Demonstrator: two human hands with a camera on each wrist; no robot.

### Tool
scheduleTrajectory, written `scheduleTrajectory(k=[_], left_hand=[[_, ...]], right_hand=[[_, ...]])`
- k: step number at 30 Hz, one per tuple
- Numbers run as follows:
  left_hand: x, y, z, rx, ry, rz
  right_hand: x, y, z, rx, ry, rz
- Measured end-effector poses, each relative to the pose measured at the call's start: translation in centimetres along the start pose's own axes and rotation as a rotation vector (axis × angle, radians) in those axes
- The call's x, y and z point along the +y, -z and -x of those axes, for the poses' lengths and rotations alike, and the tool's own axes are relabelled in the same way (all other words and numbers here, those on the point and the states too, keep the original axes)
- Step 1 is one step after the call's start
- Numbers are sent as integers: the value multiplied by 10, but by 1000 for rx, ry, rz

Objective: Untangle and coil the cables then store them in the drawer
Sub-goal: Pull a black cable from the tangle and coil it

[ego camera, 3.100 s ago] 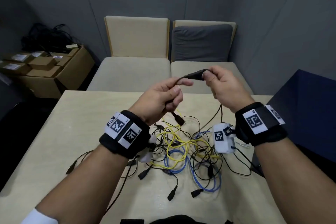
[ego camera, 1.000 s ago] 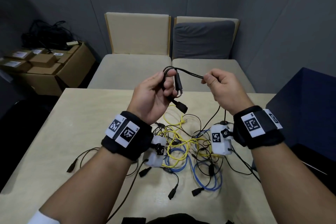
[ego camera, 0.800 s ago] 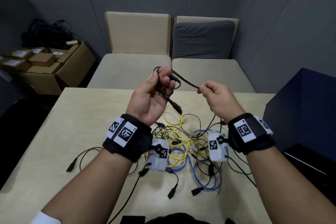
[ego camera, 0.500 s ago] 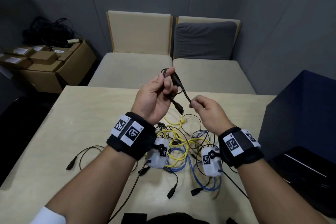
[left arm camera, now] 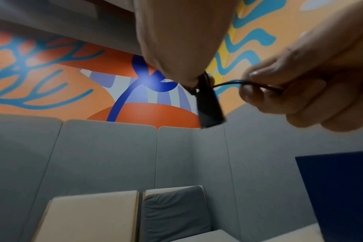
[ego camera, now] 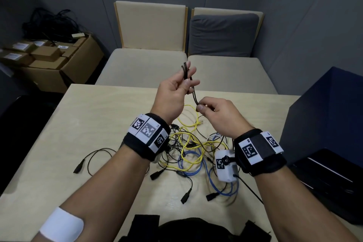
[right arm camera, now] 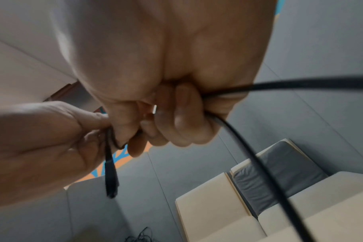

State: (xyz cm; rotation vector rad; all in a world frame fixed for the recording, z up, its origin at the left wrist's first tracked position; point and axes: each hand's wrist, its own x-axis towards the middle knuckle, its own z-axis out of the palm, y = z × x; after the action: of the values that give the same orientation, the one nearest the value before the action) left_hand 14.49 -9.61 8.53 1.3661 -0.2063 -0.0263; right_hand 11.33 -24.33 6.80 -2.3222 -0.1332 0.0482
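Above the table's (ego camera: 94, 116) far edge, the left hand (ego camera: 172, 94) pinches the black cable's (ego camera: 194, 96) small loops while the right hand (ego camera: 218, 116) pinches its tail; feed even turns under light tension, clear of the tangle (ego camera: 194, 149) mid-table.

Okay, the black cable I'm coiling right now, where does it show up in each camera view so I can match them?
Head: black cable, upper centre, between both hands.
Left wrist: upper centre-right, plug dangling below left fingers.
Right wrist: running from the fist to the lower right.
Shared landmark: the grey cushion.
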Motion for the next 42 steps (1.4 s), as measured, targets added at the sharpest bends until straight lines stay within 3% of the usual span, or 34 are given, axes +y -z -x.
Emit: scheduleTrajectory(k=[2,6,9,11,16,23,32,37,42], left_hand=[[0,-3,-1,82,11,96],[4,1,-7,272,95,518],[-3,4,-5,299,46,377],[-11,7,-2,234,8,104],[-27,12,10,-114,-16,-419],[-20,13,33,-322,4,-577],[-8,9,57,-378,172,-161],[-15,1,64,-229,316,321],[-7,2,65,-151,409,631]], right_hand=[[-4,-2,2,0,13,-5],[-6,-9,10,-16,1,-7],[-4,-13,18,-59,-5,13],[-5,-11,22,-78,-1,24],[-13,2,23,-12,53,-22],[-12,25,25,198,106,-75],[9,40,28,280,-29,-318],[23,32,33,348,-51,-363],[38,19,47,256,-71,-580]])
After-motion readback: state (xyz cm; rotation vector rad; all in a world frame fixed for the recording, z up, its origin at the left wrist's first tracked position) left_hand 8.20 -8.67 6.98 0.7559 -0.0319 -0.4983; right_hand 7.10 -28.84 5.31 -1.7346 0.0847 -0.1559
